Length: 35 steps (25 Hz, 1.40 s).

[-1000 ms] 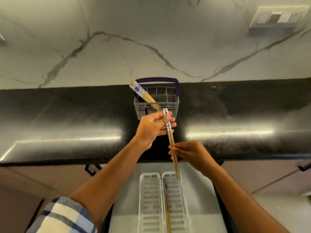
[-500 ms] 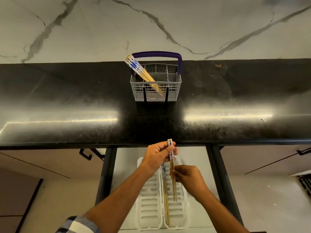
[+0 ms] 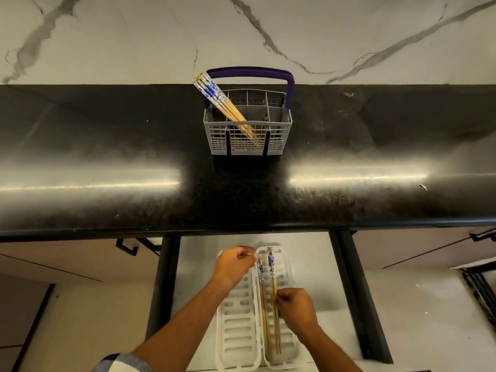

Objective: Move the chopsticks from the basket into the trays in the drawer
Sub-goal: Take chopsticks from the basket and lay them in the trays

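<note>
A grey wire basket (image 3: 248, 135) with a purple handle stands on the black counter, and several blue-patterned chopsticks (image 3: 214, 95) lean out of its left compartment. Below, two white slotted trays lie side by side in the open drawer: the left tray (image 3: 237, 326) and the right tray (image 3: 288, 345). My right hand (image 3: 295, 310) pinches a pair of chopsticks (image 3: 271, 272) low over the right tray. Another pair (image 3: 264, 320) lies along that tray's left side. My left hand (image 3: 233, 267) hovers by the trays' far end, its fingers loosely curled and holding nothing.
The black counter (image 3: 107, 162) overhangs the back of the drawer. Dark drawer rails (image 3: 162, 285) run along both sides of the grey drawer floor (image 3: 335, 318). Cabinet fronts with black handles (image 3: 128, 247) flank the drawer. A marble wall rises behind the basket.
Both hands came down from the basket to the drawer with the pair. My left hand let go of its patterned end; the right hand lowered the pair onto the right tray.
</note>
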Tool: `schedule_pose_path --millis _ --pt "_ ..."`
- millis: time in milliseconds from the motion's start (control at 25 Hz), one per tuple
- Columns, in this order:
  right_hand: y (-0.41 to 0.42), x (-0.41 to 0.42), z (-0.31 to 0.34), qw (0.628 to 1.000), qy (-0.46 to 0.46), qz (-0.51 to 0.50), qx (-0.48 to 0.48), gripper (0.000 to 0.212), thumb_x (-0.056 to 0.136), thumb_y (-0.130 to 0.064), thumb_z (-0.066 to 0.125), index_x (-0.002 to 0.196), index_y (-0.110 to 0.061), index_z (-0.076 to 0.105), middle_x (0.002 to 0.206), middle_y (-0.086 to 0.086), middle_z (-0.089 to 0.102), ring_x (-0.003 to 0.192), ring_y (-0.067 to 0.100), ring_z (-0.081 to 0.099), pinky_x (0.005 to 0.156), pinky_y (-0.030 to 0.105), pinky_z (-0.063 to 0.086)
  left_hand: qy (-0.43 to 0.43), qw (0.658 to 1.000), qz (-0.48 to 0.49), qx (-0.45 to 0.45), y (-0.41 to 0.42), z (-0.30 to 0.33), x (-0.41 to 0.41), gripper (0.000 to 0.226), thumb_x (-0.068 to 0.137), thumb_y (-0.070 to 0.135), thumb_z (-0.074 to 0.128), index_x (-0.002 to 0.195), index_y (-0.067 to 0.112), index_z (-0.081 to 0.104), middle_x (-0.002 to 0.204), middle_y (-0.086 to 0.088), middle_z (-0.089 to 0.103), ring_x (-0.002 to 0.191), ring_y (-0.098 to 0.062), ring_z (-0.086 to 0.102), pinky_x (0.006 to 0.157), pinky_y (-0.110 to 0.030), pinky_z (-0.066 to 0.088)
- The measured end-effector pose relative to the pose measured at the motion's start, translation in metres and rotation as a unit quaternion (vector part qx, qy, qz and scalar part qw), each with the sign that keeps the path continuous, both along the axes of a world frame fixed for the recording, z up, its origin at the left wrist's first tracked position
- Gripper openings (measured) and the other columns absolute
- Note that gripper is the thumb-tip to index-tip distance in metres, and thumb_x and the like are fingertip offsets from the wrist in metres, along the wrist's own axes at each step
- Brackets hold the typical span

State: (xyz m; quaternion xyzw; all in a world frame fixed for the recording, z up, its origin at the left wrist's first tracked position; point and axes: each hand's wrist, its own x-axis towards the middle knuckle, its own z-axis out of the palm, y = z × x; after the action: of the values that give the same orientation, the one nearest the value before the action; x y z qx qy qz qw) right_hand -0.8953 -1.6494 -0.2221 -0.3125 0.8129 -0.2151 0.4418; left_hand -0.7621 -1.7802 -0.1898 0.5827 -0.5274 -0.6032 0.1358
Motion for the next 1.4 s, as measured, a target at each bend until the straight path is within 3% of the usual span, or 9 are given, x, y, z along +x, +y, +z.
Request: schedule_pose_path --millis 120,200,320,480,600,800,1080,1280,1400 --pt "-0.011 0.01 -0.017 0.996 0.066 0.015 0.053 0.033 0.086 -0.01 0.061 0.053 -0.008 0.064 0.055 0.01 0.061 0.048 0.012 0.051 0.057 0.029 0.054 -0.05 0.999 0.008 0.006 -0.004 -0.011 0.002 0.019 0.087 0.022 0.071 0.104 0.015 0.074 0.091 -0.003 0.075 0.085 -0.019 0.071 0.085 -0.038 0.06" --pt "-0.019 0.016 -0.024 0.991 0.094 0.01 0.097 0.032 0.09 -0.013 0.059 0.06 -0.015 0.067 0.06 0.001 0.061 0.051 0.012 0.054 0.054 0.025 0.049 -0.068 0.998 0.004 0.019 -0.005 -0.017 0.002 0.023 0.087 0.02 0.07 0.109 0.013 0.073 0.093 -0.005 0.075 0.082 -0.018 0.071 0.082 -0.034 0.06" --pt "-0.025 0.021 -0.024 0.986 0.107 -0.007 0.127 0.024 0.094 -0.019 0.056 0.08 -0.009 0.073 0.073 0.002 0.066 0.063 0.017 0.062 0.058 0.026 0.051 -0.082 0.996 -0.015 0.033 -0.001 -0.022 0.0 0.027 0.087 0.02 0.071 0.113 0.01 0.07 0.093 -0.008 0.074 0.08 -0.02 0.07 0.075 -0.031 0.06" --pt "-0.028 0.024 -0.022 0.983 0.094 0.009 0.155 0.022 0.094 -0.008 0.05 0.075 -0.012 0.062 0.078 0.002 0.062 0.07 0.019 0.06 0.063 0.027 0.05 -0.1 0.994 -0.036 0.036 0.001 -0.027 -0.002 0.032 0.087 0.024 0.073 0.115 0.01 0.069 0.096 -0.005 0.073 0.076 -0.015 0.07 0.073 -0.027 0.06" --pt "-0.026 0.026 -0.025 0.983 0.089 0.008 0.16 0.027 0.094 -0.005 0.045 0.07 -0.015 0.054 0.079 0.0 0.057 0.072 0.019 0.055 0.064 0.026 0.045 -0.108 0.992 -0.042 0.04 0.001 -0.03 -0.003 0.031 0.086 0.024 0.073 0.113 0.01 0.07 0.092 -0.006 0.073 0.073 -0.017 0.069 0.075 -0.029 0.061" --pt "-0.025 0.026 -0.023 0.982 0.117 0.03 0.144 0.021 0.096 -0.009 0.049 0.092 -0.012 0.069 0.083 -0.001 0.061 0.075 0.016 0.059 0.067 0.023 0.05 -0.104 0.993 -0.038 0.047 -0.001 -0.03 -0.004 0.031 0.086 0.025 0.074 0.113 0.01 0.07 0.096 -0.008 0.073 0.083 -0.021 0.071 0.074 -0.029 0.06" --pt "-0.023 0.026 -0.016 0.98 0.141 0.026 0.139 0.017 0.097 -0.012 0.053 0.092 -0.014 0.07 0.087 -0.001 0.067 0.075 0.015 0.062 0.074 0.025 0.056 -0.106 0.992 -0.031 0.054 -0.003 -0.026 -0.005 0.03 0.085 0.024 0.075 0.11 0.01 0.07 0.096 -0.008 0.073 0.085 -0.021 0.071 0.073 -0.028 0.06" --pt "-0.02 0.028 -0.013 0.979 0.154 0.034 0.127 0.017 0.098 -0.012 0.05 0.093 -0.017 0.065 0.099 0.001 0.07 0.089 0.017 0.068 0.08 0.027 0.056 -0.114 0.992 -0.032 0.05 -0.002 -0.027 -0.002 0.029 0.085 0.025 0.074 0.109 0.009 0.07 0.089 -0.007 0.072 0.075 -0.017 0.068 0.075 -0.029 0.06" --pt "-0.019 0.028 -0.016 0.979 0.16 0.043 0.122 0.018 0.099 -0.012 0.051 0.102 -0.014 0.068 0.102 0.002 0.07 0.085 0.016 0.065 0.075 0.024 0.054 -0.117 0.991 -0.033 0.047 -0.001 -0.028 0.0 0.029 0.086 0.025 0.074 0.109 0.009 0.07 0.085 -0.006 0.071 0.068 -0.014 0.065 0.073 -0.028 0.059"
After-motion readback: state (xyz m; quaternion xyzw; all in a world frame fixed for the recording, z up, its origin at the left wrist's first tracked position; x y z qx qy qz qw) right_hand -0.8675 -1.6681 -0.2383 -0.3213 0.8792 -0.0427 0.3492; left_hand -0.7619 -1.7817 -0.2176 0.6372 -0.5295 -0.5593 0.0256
